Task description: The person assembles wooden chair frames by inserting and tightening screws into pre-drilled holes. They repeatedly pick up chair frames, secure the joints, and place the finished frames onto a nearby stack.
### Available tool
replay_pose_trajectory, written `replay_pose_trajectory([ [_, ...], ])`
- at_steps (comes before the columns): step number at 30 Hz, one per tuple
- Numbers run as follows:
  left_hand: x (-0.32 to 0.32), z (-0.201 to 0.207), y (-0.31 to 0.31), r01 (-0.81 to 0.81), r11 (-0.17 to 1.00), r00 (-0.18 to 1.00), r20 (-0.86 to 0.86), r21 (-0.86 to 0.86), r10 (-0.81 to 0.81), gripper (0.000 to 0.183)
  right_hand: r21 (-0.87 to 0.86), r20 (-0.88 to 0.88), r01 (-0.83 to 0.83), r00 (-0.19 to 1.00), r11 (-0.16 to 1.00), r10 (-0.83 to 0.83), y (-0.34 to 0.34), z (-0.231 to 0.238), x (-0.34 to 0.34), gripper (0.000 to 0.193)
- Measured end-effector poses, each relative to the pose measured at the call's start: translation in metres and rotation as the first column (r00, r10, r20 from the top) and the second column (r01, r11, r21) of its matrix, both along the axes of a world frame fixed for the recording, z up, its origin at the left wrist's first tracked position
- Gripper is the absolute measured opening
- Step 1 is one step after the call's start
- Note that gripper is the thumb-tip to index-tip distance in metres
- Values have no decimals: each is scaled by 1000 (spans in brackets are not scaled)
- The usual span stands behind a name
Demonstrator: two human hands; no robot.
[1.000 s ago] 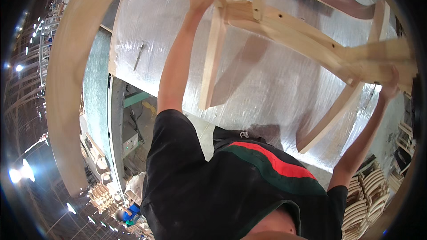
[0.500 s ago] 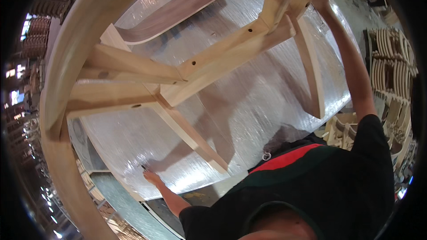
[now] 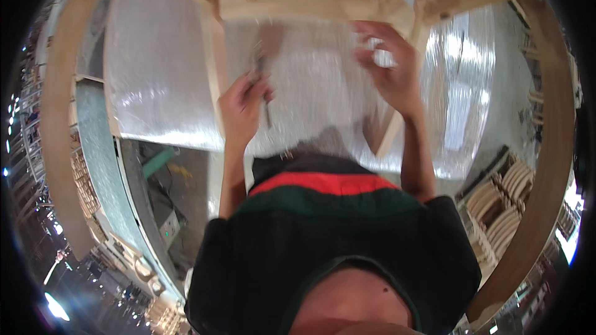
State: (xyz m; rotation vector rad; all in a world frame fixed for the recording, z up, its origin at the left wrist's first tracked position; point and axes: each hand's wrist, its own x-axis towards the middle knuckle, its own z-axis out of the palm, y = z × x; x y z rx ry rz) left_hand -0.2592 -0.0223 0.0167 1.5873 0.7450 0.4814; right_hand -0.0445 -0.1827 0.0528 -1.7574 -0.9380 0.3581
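Note:
A pale wooden furniture frame with a large curved rim stands over a work surface wrapped in clear plastic film. My left hand is closed around a thin dark tool, its narrow end showing below the fingers; motion blur hides its exact kind. Just below the frame's crossbar, on its right side, is my right hand. Its thumb and fingers are curved and apart, with a bright patch of film between them and no object visible. A wooden leg passes beside the right wrist.
A grey-green bench edge runs along the left side. Stacks of curved wooden parts lie at lower right. On the floor at lower left sits a small box with cables near it.
My right hand has come off the frame at upper right and down toward the middle. My left hand has risen inward with the thin tool. The view has turned, so the frame appears squarer.

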Motion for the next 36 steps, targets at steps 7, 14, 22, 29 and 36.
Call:
replay_pose_trajectory([
  [7, 84, -8, -86, 362, 922, 932, 71, -134, -356, 15, -8, -399, 107, 911, 994, -102, -56, -13, -16, 17],
  [14, 182, -20, -47, 131, 972, 854, 475, 196, -211, 25, 212, 329, 689, 617, 693, -715, -131, 41, 58, 12],
  [22, 243, -66, -1, 261, 894, 874, 305, 363, -379, 20, 324, 467, 490, 661, 809, -587, -103, 11, 118, 12],
  [29, 240, -71, 46, 421, 517, 821, -70, 745, -567, 47, 167, 645, 461, 617, 872, -450, -80, -5, 137, 14],
  [36, 254, -67, 22, 382, 589, 780, 93, 713, -619, 17, 38, 384, 482, 801, 875, -458, -112, -55, 145, 14],
])
